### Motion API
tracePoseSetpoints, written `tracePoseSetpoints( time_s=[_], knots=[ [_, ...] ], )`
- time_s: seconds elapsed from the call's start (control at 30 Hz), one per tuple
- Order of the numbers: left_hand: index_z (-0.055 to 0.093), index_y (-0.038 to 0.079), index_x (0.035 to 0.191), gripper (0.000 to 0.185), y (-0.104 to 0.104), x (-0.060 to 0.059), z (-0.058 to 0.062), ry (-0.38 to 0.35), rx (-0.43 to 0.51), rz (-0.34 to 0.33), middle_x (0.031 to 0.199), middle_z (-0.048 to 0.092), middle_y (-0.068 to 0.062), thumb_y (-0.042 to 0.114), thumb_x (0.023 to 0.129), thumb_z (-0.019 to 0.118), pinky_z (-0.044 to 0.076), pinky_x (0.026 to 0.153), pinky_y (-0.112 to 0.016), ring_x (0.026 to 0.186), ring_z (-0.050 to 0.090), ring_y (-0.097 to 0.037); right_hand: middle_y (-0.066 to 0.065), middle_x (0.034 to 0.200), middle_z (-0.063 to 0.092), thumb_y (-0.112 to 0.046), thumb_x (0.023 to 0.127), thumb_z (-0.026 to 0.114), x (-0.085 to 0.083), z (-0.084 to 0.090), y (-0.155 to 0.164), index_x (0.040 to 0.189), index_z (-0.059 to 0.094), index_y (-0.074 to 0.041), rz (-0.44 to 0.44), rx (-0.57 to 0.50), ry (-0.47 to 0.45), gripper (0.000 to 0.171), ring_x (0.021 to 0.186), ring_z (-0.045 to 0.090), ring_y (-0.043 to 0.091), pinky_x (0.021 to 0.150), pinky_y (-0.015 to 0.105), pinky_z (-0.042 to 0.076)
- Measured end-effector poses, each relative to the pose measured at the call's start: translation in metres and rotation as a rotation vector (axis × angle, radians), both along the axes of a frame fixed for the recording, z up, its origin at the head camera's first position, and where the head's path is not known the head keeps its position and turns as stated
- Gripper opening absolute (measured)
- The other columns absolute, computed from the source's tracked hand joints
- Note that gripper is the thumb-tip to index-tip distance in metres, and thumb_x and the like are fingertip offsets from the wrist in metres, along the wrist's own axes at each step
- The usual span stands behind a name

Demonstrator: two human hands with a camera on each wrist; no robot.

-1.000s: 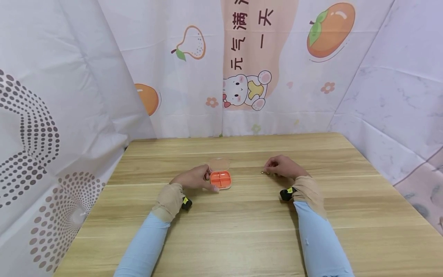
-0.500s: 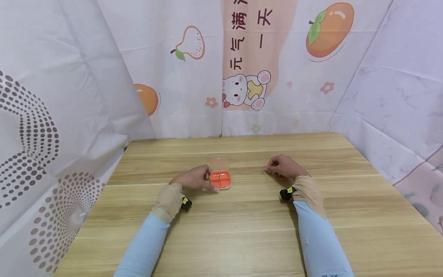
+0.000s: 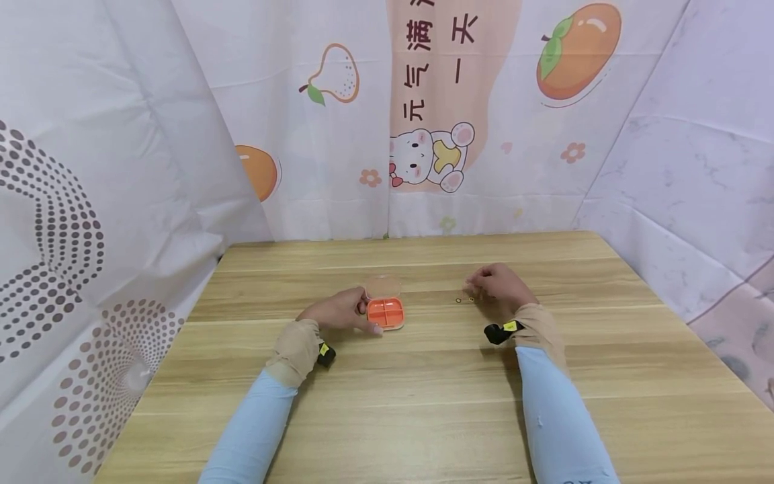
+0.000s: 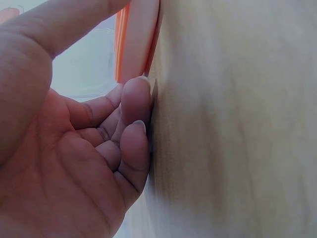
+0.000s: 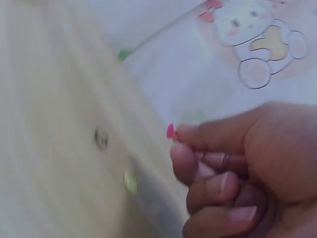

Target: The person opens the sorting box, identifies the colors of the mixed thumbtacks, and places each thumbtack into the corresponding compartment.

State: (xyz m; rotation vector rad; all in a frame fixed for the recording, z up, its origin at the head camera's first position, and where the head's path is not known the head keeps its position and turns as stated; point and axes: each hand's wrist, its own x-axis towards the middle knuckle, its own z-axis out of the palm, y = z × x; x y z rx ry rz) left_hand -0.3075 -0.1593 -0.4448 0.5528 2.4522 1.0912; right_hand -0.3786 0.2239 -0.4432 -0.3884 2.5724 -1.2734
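A small orange pill box (image 3: 385,313) with four-way dividers sits on the wooden table, its clear lid (image 3: 383,287) folded back. My left hand (image 3: 345,310) holds the box at its left side, thumb along the front edge; in the left wrist view the other fingers are curled against the tabletop. My right hand (image 3: 499,285) pinches a tiny bright pink piece (image 5: 171,131) between thumb and forefinger, slightly above the table. Below those fingertips lie a small dark ring (image 5: 101,138) and a small yellow ring-like piece (image 5: 130,182).
The wooden table (image 3: 399,403) reaches back to a printed curtain (image 3: 338,161) with fruit and a cartoon bear. Another curtain (image 3: 121,202) hangs along the left side. A small black camera (image 3: 497,333) is strapped on the right wrist, with a similar one on the left.
My right hand has risen a little and drawn back with the pink piece pinched, uncovering the yellow piece beside the dark ring. The left hand and the pill box have stayed put.
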Motion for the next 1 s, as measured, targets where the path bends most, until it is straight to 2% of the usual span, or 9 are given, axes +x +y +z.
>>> tracePoseSetpoints(
  time_s=[0.13,0.23,0.43,0.53,0.6,0.7,0.77,0.83,1.0],
  knots=[
    [0.053,0.004,0.111,0.055,0.0,0.0,0.0,0.003,-0.007,0.001,0.092,0.054,-0.004,0.03,0.08,0.091,0.042,0.073,-0.03,0.083,0.047,-0.015,0.002,0.072,0.055,-0.022,0.108,0.057,0.002,0.001,0.0,0.11,0.064,0.009,-0.022,-0.3,-0.243,0.031,0.055,0.037,0.01,0.053,0.026,0.033],
    [0.053,0.004,0.111,0.055,0.001,0.0,0.001,0.007,-0.01,-0.003,0.092,0.054,-0.004,0.03,0.08,0.091,0.042,0.073,-0.03,0.083,0.046,-0.015,0.0,0.073,0.052,-0.019,0.109,0.053,0.002,0.0,0.002,0.107,0.062,0.003,-0.003,-0.574,-0.451,0.024,0.052,0.031,0.007,0.049,0.023,0.026],
    [0.054,0.004,0.109,0.053,0.001,0.0,0.002,-0.008,0.006,0.0,0.092,0.054,-0.004,0.028,0.081,0.091,0.042,0.072,-0.03,0.083,0.046,-0.015,0.0,0.085,0.048,-0.018,0.115,0.028,-0.001,-0.004,0.011,0.11,0.054,-0.007,0.198,-1.099,-0.844,0.029,0.062,0.018,0.006,0.054,0.019,0.016],
    [0.053,0.003,0.109,0.053,0.001,0.001,0.002,-0.012,0.011,-0.001,0.092,0.054,-0.005,0.028,0.081,0.091,0.041,0.072,-0.03,0.083,0.046,-0.016,-0.001,0.088,0.044,-0.024,0.115,0.023,-0.003,-0.007,0.014,0.109,0.051,-0.008,0.31,-1.26,-0.999,0.033,0.066,0.013,0.007,0.056,0.018,0.015],
    [0.053,0.003,0.11,0.054,0.001,0.001,0.003,-0.012,0.008,-0.002,0.092,0.053,-0.004,0.028,0.081,0.091,0.041,0.072,-0.03,0.083,0.046,-0.016,-0.002,0.088,0.042,-0.026,0.115,0.021,-0.004,-0.009,0.015,0.108,0.051,-0.008,0.357,-1.324,-1.059,0.036,0.066,0.013,0.006,0.056,0.018,0.015],
    [0.053,0.003,0.11,0.054,0.001,0.0,0.002,-0.012,0.006,0.001,0.093,0.054,-0.005,0.029,0.08,0.091,0.041,0.073,-0.03,0.083,0.046,-0.016,-0.001,0.088,0.045,-0.027,0.115,0.023,-0.004,-0.009,0.015,0.108,0.053,-0.007,0.347,-1.347,-1.042,0.036,0.065,0.013,0.006,0.055,0.018,0.016],
    [0.053,0.003,0.11,0.054,0.001,0.0,0.002,-0.012,0.011,0.003,0.093,0.054,-0.005,0.028,0.08,0.091,0.041,0.073,-0.031,0.083,0.046,-0.016,0.0,0.087,0.049,-0.024,0.115,0.027,-0.003,-0.006,0.014,0.109,0.055,-0.007,0.299,-1.289,-0.939,0.033,0.062,0.014,0.007,0.054,0.02,0.016],
    [0.053,0.002,0.111,0.055,0.001,0.0,0.001,-0.012,0.016,0.004,0.092,0.053,-0.005,0.027,0.08,0.091,0.041,0.073,-0.03,0.083,0.046,-0.016,0.0,0.084,0.053,-0.022,0.114,0.037,-0.002,-0.003,0.013,0.106,0.06,-0.007,0.212,-1.131,-0.746,0.029,0.058,0.018,0.006,0.051,0.02,0.018],
    [0.053,0.003,0.112,0.055,0.001,-0.001,0.0,-0.011,0.011,0.003,0.092,0.052,-0.005,0.027,0.08,0.091,0.041,0.072,-0.029,0.083,0.046,-0.015,-0.002,0.076,0.055,-0.028,0.106,0.061,-0.001,0.002,0.009,0.105,0.07,-0.004,-0.001,-0.616,-0.292,0.025,0.051,0.032,0.004,0.044,0.022,0.024]
  ],
)
